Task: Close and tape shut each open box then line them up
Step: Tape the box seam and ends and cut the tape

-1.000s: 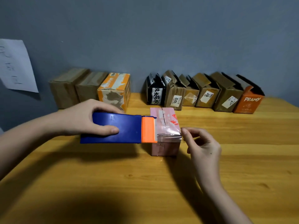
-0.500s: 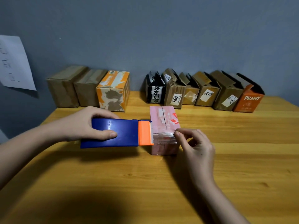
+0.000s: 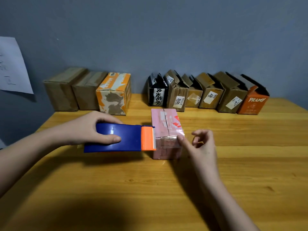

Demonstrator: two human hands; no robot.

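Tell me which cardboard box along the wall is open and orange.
The orange "PRAMY" box at the far right end of the row; its top flaps stand up. The other orange-and-white box, third from the left, is closed and taped.

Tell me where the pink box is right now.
In the head view, the pink box sits mid-table, in front of the row of open boxes, between the tape dispenser in the left hand and the right hand.
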